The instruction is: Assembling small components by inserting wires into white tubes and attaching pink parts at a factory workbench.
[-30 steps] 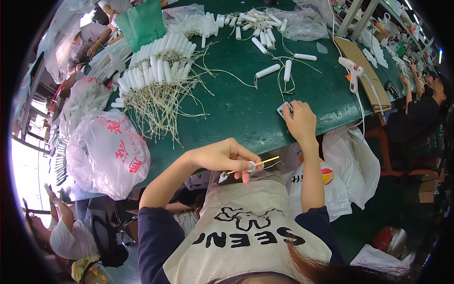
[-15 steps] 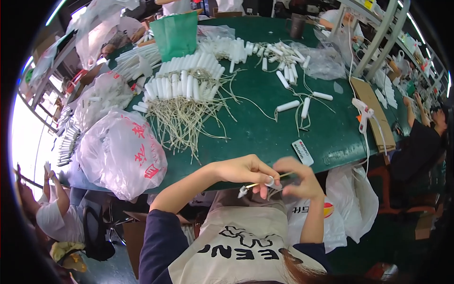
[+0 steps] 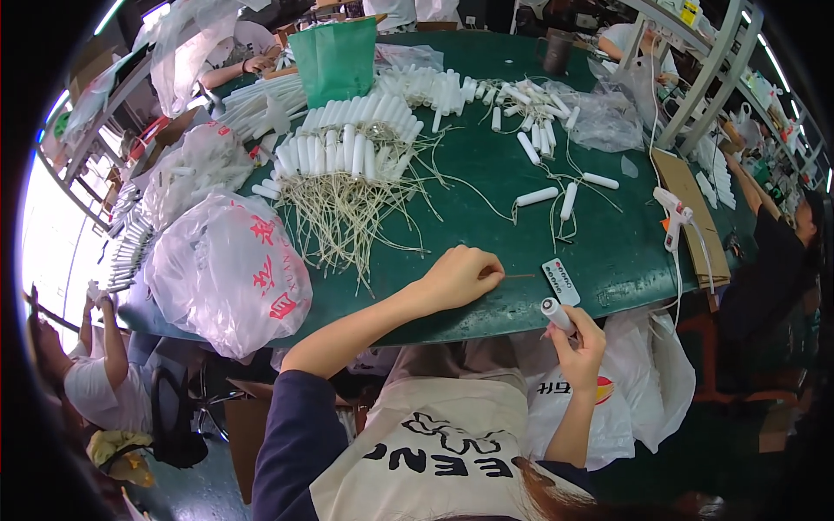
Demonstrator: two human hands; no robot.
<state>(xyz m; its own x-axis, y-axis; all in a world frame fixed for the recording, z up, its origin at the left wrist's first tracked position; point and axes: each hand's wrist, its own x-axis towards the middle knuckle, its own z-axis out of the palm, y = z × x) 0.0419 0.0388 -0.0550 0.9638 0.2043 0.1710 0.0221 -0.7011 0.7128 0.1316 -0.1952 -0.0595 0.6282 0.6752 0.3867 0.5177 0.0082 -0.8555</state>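
My right hand (image 3: pixel 580 346) grips a short white tube (image 3: pixel 559 315) near the table's front edge, its round end with a darker centre tilted up and to the left. Left of it, my left hand (image 3: pixel 466 276) is closed low over the table. A thin brownish strand (image 3: pixel 521 276) sticks out to the right from its curled fingertips; whether it is wire or stick cannot be told. Between the hands, slightly beyond the tube, lies a small white remote control (image 3: pixel 561 282). Farther off, loose white tubes with thin wires (image 3: pixel 568 201) lie on the green table (image 3: pixel 469 208).
Rows of white tubes with tangled pale wires (image 3: pixel 334 208) fill the table's left, beside stuffed plastic bags (image 3: pixel 228 273) and a green bag (image 3: pixel 334 62). A white glue gun (image 3: pixel 673 215) with its cord lies right, by cardboard (image 3: pixel 692 213). Other people work around.
My hands have parted: the left moved forward over the table with the thin strand, the right drew aside and now shows a white tube. The small white piece between them is no longer visible.
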